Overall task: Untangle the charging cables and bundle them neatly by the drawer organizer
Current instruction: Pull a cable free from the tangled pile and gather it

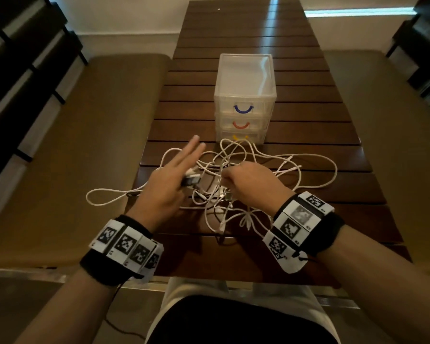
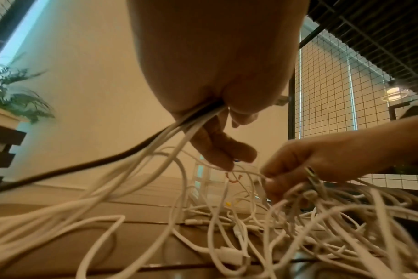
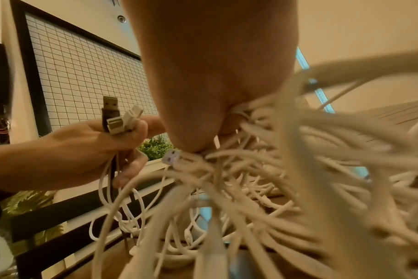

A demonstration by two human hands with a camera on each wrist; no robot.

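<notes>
A tangle of white charging cables (image 1: 246, 175) lies on the dark slatted table in front of a clear three-drawer organizer (image 1: 245, 100). My left hand (image 1: 169, 180) pinches several USB plug ends (image 3: 117, 119), one black and the others white, between thumb and palm, with two fingers stretched toward the organizer. Their cords (image 2: 179, 132) run down from that hand. My right hand (image 1: 248, 180) is curled over the middle of the tangle and grips a bunch of white strands (image 3: 227, 160). Its fingertips are hidden in the head view.
The wooden table (image 1: 308, 120) is narrow, with padded benches (image 1: 85, 145) along both sides. One cable loop (image 1: 104, 197) hangs past the left table edge. Bare tabletop stretches behind the organizer. Dark shelving (image 1: 23, 70) stands at far left and right.
</notes>
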